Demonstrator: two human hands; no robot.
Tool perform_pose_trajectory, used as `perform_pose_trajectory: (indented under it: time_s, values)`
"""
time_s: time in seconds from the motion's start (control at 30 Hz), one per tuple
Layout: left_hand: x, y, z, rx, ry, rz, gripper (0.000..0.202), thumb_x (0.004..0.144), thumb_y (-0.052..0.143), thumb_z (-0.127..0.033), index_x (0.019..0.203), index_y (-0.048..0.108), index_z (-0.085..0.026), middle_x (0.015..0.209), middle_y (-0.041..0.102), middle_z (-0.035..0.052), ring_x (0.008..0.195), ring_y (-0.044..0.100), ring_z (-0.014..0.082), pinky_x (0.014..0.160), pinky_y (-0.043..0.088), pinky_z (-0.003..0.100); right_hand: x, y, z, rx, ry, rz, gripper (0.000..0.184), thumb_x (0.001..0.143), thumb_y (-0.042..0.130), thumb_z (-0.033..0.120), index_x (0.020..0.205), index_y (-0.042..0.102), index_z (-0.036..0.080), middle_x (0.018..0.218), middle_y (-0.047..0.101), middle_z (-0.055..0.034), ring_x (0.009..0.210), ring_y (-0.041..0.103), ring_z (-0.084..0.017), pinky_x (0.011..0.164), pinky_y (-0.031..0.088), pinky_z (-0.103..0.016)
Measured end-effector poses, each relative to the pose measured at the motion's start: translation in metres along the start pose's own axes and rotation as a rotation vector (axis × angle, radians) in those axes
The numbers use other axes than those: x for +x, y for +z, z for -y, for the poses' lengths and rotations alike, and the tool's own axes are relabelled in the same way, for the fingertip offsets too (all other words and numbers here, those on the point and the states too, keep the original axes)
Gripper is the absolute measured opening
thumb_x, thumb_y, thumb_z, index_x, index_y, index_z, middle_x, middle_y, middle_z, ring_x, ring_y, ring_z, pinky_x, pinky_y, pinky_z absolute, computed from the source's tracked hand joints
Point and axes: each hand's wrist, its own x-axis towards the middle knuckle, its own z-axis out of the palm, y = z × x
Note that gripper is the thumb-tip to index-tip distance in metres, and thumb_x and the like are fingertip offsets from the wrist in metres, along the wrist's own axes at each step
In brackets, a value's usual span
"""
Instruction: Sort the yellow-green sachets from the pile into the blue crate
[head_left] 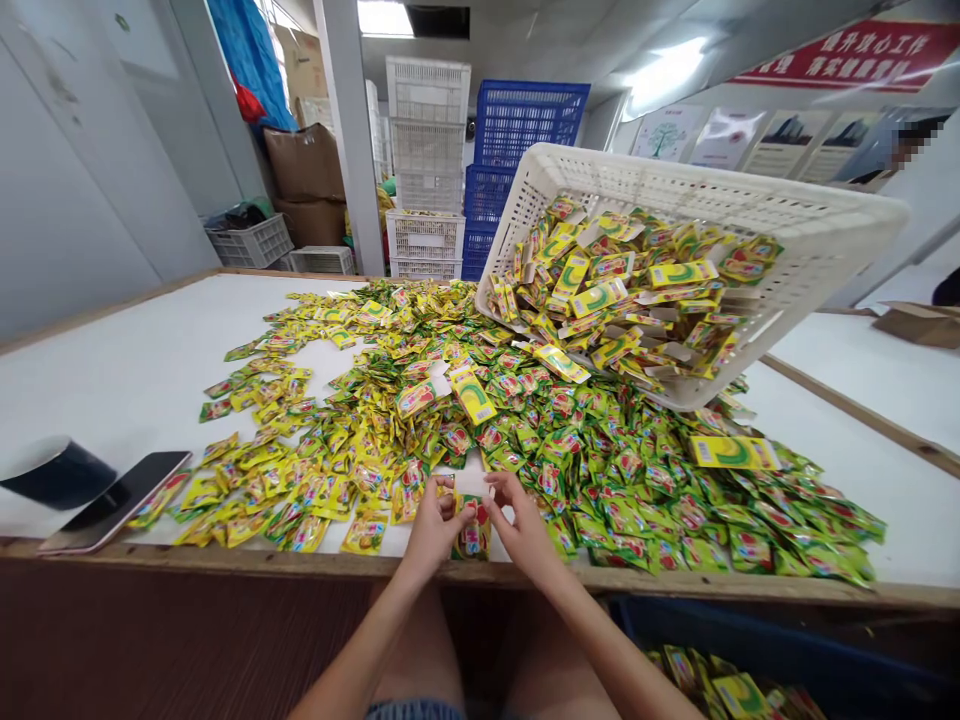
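Near the table's front edge I have a small green carton [472,540] with a red fruit picture, upright, a pale flap at its top. My left hand [429,532] is closed on its left side, the thumb across its front. From the right, my right hand [525,532] pinches at the upper edge by the flap; the fingertips partly cover it. Loose yellow sachets [300,495] lie left of my hands, and a heap of green sachets [630,490] spreads to the right. Just beyond my hands, a yellow carton [472,393] rests on the pile.
A white basket [817,240] tilts over the heap, full of small cartons [600,298]. At left are a phone [124,497] and a dark cup [58,474]. Below right sits a blue bin [847,660]. White crates [427,130] and blue crates [525,125] stand behind.
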Motion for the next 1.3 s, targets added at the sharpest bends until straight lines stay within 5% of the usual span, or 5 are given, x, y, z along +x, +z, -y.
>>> perform_pose_trajectory:
  time_s: [0.13,0.43,0.7,1.1,1.3]
  values:
    - [-0.005,0.004,-0.004,-0.043,0.03,0.062,0.044,0.074,0.062,-0.027,0.102,0.027,-0.026,0.081,0.063,-0.0005,0.073,0.063,0.0159,0.069,0.047,0.03,-0.013,0.01,-0.008,0.202,0.068,-0.095,0.026,0.083,0.05,0.03,0.106,0.045,0.02,0.086,0.061,-0.0044,0.081,0.058,-0.017,0.072,0.046,-0.028]
    - [-0.008,-0.002,-0.01,0.331,0.16,0.067,0.013,0.079,0.056,-0.028,0.087,0.058,-0.018,0.088,0.061,0.0039,0.085,0.057,0.0178,0.078,0.044,0.028,-0.002,-0.002,0.0,-0.002,-0.068,-0.029,0.02,0.085,0.047,0.03,0.084,0.064,0.02,0.087,0.061,-0.0055,0.087,0.056,-0.019,0.079,0.043,-0.03]
    - [-0.009,0.003,-0.023,0.262,0.268,0.044,0.012,0.078,0.056,-0.023,0.088,0.059,-0.018,0.095,0.064,0.0076,0.094,0.059,0.0197,0.085,0.044,0.032,-0.005,-0.002,0.003,0.038,-0.105,-0.032,0.016,0.083,0.052,0.029,0.091,0.063,0.021,0.095,0.063,-0.0058,0.091,0.057,-0.019,0.08,0.044,-0.031]
    - [-0.004,0.01,-0.028,0.363,0.221,-0.083,0.014,0.076,0.058,-0.03,0.077,0.061,-0.016,0.072,0.062,0.0026,0.068,0.059,0.0155,0.065,0.045,0.025,0.001,-0.002,0.014,-0.019,-0.001,-0.042,0.017,0.083,0.049,0.032,0.081,0.059,0.018,0.072,0.062,-0.0023,0.065,0.057,-0.015,0.061,0.045,-0.025]
    - [-0.006,0.002,-0.015,0.263,0.18,-0.075,0.017,0.074,0.062,-0.03,0.086,0.064,-0.017,0.086,0.066,0.0053,0.083,0.06,0.0184,0.076,0.045,0.028,-0.008,0.0,0.007,0.021,-0.007,-0.05,0.017,0.083,0.049,0.032,0.092,0.057,0.019,0.084,0.062,-0.0041,0.073,0.059,-0.016,0.068,0.046,-0.027]
